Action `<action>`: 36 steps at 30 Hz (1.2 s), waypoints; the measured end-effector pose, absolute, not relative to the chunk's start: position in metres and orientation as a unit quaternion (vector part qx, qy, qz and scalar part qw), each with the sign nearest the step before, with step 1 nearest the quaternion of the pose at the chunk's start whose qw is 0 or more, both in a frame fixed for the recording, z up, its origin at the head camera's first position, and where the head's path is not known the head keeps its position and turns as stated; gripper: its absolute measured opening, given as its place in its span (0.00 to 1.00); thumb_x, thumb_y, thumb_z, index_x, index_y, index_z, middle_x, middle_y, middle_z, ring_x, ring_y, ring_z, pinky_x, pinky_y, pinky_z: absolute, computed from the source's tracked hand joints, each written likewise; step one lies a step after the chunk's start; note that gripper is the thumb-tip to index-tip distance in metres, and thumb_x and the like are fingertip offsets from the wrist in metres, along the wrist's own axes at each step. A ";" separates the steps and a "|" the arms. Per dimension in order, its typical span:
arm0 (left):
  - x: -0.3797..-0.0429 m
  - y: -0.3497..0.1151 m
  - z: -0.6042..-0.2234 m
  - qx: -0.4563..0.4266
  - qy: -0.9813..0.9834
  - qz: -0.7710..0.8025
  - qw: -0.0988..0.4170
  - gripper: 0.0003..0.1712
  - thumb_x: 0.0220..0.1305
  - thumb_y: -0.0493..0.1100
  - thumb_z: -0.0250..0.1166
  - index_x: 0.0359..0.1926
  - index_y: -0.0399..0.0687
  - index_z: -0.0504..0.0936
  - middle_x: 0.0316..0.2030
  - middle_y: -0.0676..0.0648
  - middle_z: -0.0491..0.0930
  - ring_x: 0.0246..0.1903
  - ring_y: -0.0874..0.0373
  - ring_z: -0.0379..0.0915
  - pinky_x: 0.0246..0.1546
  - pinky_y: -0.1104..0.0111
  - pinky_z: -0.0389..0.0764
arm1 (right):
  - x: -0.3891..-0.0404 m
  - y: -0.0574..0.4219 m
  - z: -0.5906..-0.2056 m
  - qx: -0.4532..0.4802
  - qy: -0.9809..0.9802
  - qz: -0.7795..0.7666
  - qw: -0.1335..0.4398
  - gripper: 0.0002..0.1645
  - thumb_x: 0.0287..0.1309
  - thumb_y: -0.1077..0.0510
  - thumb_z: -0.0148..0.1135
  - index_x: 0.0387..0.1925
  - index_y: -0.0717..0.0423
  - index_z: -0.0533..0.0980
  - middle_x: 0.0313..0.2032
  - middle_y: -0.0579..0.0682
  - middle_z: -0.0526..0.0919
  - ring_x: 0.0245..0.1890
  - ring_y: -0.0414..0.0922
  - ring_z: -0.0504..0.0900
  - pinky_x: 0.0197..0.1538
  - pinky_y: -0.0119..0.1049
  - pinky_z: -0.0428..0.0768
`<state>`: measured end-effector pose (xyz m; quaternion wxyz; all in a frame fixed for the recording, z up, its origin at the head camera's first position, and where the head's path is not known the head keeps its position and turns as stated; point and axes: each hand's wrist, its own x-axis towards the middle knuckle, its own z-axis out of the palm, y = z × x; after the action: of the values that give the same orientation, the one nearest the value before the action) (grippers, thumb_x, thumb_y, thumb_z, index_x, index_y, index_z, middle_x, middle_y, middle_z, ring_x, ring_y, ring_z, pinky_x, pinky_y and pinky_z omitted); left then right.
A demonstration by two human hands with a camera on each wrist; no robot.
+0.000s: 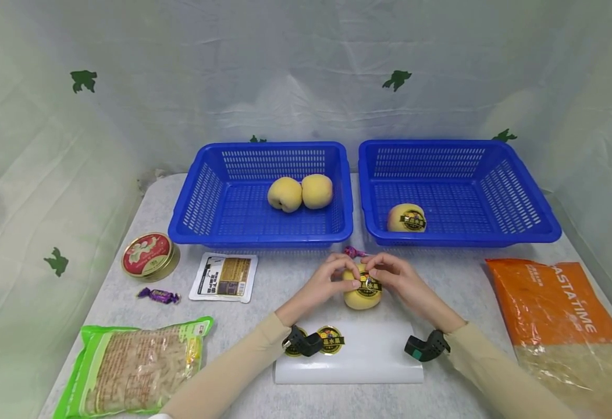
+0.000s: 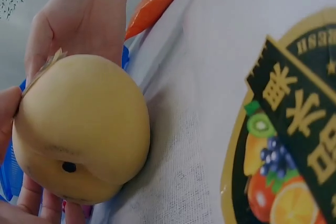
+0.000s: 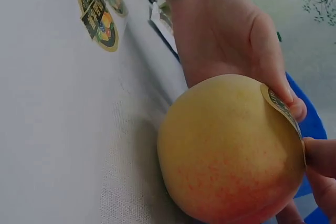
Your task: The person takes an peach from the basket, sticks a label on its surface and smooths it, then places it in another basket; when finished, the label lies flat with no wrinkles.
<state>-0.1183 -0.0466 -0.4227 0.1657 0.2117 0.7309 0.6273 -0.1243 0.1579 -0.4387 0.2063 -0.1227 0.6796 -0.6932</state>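
Between both hands is a yellow peach [image 1: 362, 298] with a red blush, low over the table. A round black-and-gold fruit sticker [image 1: 370, 283] lies on its upper side, one edge slightly lifted in the right wrist view. My left hand [image 1: 332, 279] holds the peach from the left, fingers curled behind it and thumb on the sticker. From the other side my right hand [image 1: 402, 285] grips the peach, its thumb at the sticker's edge [image 3: 286, 111]. Nearer me is a white backing sheet [image 1: 374, 349] with fruit stickers [image 1: 330, 340], partly hidden by the left wrist camera.
Two plain peaches [image 1: 316, 192] sit in the left blue basket [image 1: 261, 239]; a stickered peach [image 1: 400, 216] is in the right basket [image 1: 463, 238]. Leftward lie a round tin [image 1: 149, 256], purple candy [image 1: 159, 295], flat packet [image 1: 224, 277] and green bag [image 1: 138, 366]. An orange pasta bag [image 1: 562, 326] lies right.
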 end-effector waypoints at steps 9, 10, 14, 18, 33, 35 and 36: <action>-0.130 -0.046 -0.449 0.209 0.723 0.633 0.180 0.07 0.58 0.41 0.60 0.38 0.46 0.77 0.52 0.44 0.64 0.53 0.58 0.56 0.54 0.58 0.59 | -0.125 0.154 -0.438 -0.094 0.677 -0.704 0.192 0.09 0.57 0.63 0.53 0.37 0.67 0.69 0.56 0.65 0.66 0.57 0.51 0.65 0.56 0.42 0.65; -0.130 -0.046 -0.450 0.210 0.723 0.634 0.178 0.08 0.58 0.42 0.60 0.39 0.48 0.77 0.51 0.47 0.64 0.53 0.59 0.57 0.53 0.58 0.60 | -0.125 0.154 -0.438 -0.094 0.678 -0.704 0.193 0.09 0.57 0.63 0.53 0.37 0.67 0.69 0.56 0.65 0.66 0.56 0.51 0.65 0.56 0.42 0.66; -0.130 -0.046 -0.450 0.208 0.725 0.633 0.173 0.10 0.58 0.43 0.60 0.42 0.52 0.78 0.49 0.53 0.65 0.52 0.60 0.57 0.53 0.59 0.59 | -0.125 0.155 -0.438 -0.094 0.675 -0.704 0.201 0.10 0.58 0.63 0.54 0.39 0.66 0.68 0.55 0.63 0.66 0.56 0.51 0.66 0.56 0.39 0.67; -0.128 -0.047 -0.446 0.198 0.727 0.635 0.169 0.11 0.57 0.40 0.61 0.43 0.47 0.79 0.50 0.48 0.66 0.52 0.60 0.58 0.53 0.57 0.60 | -0.125 0.158 -0.439 -0.103 0.676 -0.701 0.203 0.12 0.57 0.62 0.55 0.39 0.67 0.66 0.57 0.63 0.66 0.57 0.53 0.65 0.55 0.36 0.67; -0.117 -0.049 -0.420 0.217 0.713 0.647 0.163 0.10 0.58 0.33 0.59 0.41 0.31 0.77 0.54 0.33 0.62 0.54 0.51 0.58 0.54 0.52 0.61 | -0.124 0.168 -0.449 -0.174 0.679 -0.680 0.212 0.16 0.54 0.64 0.59 0.43 0.63 0.65 0.61 0.62 0.61 0.57 0.58 0.64 0.51 0.45 0.70; -0.117 -0.050 -0.420 0.216 0.714 0.646 0.161 0.10 0.58 0.33 0.59 0.40 0.31 0.78 0.54 0.33 0.63 0.54 0.51 0.58 0.54 0.52 0.62 | -0.123 0.168 -0.449 -0.181 0.695 -0.665 0.206 0.17 0.54 0.63 0.60 0.43 0.62 0.65 0.61 0.62 0.61 0.58 0.58 0.63 0.54 0.48 0.67; -0.117 -0.050 -0.421 0.215 0.715 0.645 0.161 0.10 0.57 0.33 0.59 0.40 0.31 0.78 0.54 0.33 0.63 0.54 0.51 0.58 0.53 0.52 0.62 | -0.123 0.168 -0.449 -0.185 0.700 -0.659 0.206 0.18 0.54 0.62 0.60 0.44 0.61 0.65 0.61 0.62 0.61 0.58 0.58 0.62 0.55 0.49 0.65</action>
<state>-0.1175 -0.0497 -0.4206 0.1612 0.2150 0.7154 0.6450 -0.1228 0.1684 -0.4486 0.2058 -0.1853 0.6996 -0.6587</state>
